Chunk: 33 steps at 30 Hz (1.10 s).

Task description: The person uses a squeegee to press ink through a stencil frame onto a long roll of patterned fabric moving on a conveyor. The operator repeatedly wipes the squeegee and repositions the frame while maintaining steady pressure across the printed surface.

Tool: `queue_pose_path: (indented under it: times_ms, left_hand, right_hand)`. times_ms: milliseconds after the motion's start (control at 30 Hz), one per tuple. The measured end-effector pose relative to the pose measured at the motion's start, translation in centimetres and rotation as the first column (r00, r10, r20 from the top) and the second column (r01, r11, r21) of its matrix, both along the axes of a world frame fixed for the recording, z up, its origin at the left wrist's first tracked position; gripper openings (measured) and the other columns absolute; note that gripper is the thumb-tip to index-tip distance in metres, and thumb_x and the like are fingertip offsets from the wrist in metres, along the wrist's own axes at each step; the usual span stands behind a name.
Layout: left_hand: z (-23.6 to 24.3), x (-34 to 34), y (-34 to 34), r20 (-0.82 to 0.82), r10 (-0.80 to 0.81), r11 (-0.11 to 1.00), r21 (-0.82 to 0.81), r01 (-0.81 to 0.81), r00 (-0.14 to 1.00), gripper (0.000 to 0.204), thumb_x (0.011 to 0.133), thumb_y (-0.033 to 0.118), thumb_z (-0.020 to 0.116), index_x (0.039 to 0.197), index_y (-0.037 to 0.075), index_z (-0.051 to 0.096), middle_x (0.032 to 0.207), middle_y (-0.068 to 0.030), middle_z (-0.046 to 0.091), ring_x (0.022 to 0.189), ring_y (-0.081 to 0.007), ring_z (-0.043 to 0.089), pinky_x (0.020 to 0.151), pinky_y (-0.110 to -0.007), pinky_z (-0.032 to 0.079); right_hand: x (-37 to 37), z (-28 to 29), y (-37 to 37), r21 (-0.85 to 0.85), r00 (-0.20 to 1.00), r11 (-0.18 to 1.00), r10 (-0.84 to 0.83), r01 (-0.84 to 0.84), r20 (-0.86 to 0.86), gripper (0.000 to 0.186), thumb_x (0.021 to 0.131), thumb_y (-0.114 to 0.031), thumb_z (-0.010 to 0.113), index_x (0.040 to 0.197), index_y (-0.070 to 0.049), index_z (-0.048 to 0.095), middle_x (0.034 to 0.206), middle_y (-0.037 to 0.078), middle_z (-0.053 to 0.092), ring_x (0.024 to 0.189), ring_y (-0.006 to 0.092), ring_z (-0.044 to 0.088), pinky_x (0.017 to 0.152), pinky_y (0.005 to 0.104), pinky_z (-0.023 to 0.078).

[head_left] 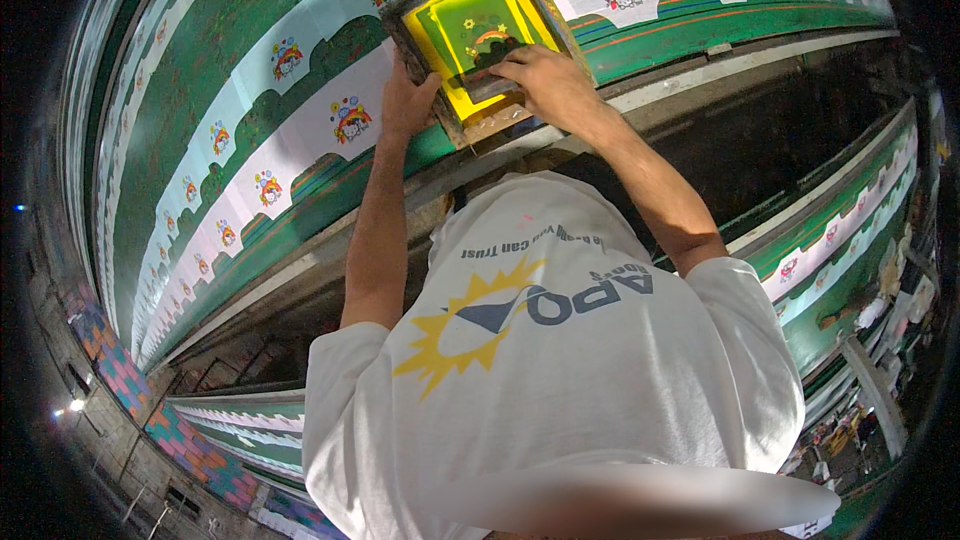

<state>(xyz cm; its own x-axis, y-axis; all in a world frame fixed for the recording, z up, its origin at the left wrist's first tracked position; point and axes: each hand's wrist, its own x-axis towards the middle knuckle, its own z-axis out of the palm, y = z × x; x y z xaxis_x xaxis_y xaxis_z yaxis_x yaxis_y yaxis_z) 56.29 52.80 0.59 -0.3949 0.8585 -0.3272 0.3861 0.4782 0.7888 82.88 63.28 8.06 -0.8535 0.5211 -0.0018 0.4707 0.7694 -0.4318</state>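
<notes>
A wooden screen-printing frame (556,12) with yellow mesh lies tilted across the row of pale fabric pieces on the long green table. A small rainbow design shows through its mesh. At the frame's left edge, my left hand (408,102) is closed on the wood, with the thumb toward the near corner. My right hand (552,88) reaches over the near right side, its fingers bent round a dark squeegee (482,83) that rests on the mesh. The fingers partly hide the squeegee. Below the frame, the fabric is mostly covered.
Printed fabric pieces (345,118) with a colourful cartoon design run in rows along the green table (330,172). A pale rail (660,90) borders its near edge. Another green table (815,285) with printed pieces stands at the right, across a dark gap. Assorted clutter (850,430) lies at the lower right.
</notes>
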Motion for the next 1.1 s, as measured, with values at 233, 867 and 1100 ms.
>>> queue_pose_path:
  times_ms: [233, 867, 1100]
  left_hand:
    - [-0.5, 0.1, 0.2, 0.041, -0.016, 0.986, 0.164, 0.009, 0.999, 0.084, 0.091, 0.023, 0.074, 0.165, 0.004, 0.037, 0.133, -0.0261, 0.074, 0.117, -0.0431, 0.076, 0.101, -0.050, 0.059]
    - [3.5, 1.1, 0.0, 0.138, 0.024, 1.000, -0.019, -0.021, 0.990, 0.089, 0.095, 0.024, 0.072, 0.170, 0.012, 0.026, 0.123, -0.0205, 0.077, 0.072, -0.0325, 0.079, 0.052, -0.040, 0.064]
    - [3.6, 0.8, 0.4, 0.133, 0.017, 1.000, 0.006, -0.018, 0.991, 0.089, 0.093, 0.023, 0.075, 0.168, 0.011, 0.028, 0.121, -0.0189, 0.077, 0.066, -0.0282, 0.078, 0.047, -0.036, 0.065]
  right_hand:
    - [1.2, -0.1, -1.3, 0.023, 1.000, 1.000, -0.007, 0.007, 0.004, 0.054, 0.085, -0.005, 0.080, 0.138, -0.016, 0.074, 0.125, 0.010, 0.072, 0.123, 0.0329, 0.068, 0.103, 0.0451, 0.059]
    - [-10.7, -1.8, 13.3, 0.037, 0.997, 0.999, -0.012, 0.009, 0.077, 0.042, 0.090, -0.017, 0.078, 0.132, -0.018, 0.077, 0.116, 0.017, 0.079, 0.113, 0.0388, 0.075, 0.097, 0.0522, 0.061]
    - [-7.4, -1.4, 10.1, -0.034, 0.986, 0.999, 0.031, -0.025, 0.167, 0.040, 0.091, -0.016, 0.075, 0.131, -0.016, 0.077, 0.115, 0.018, 0.079, 0.111, 0.0394, 0.075, 0.096, 0.0538, 0.060]
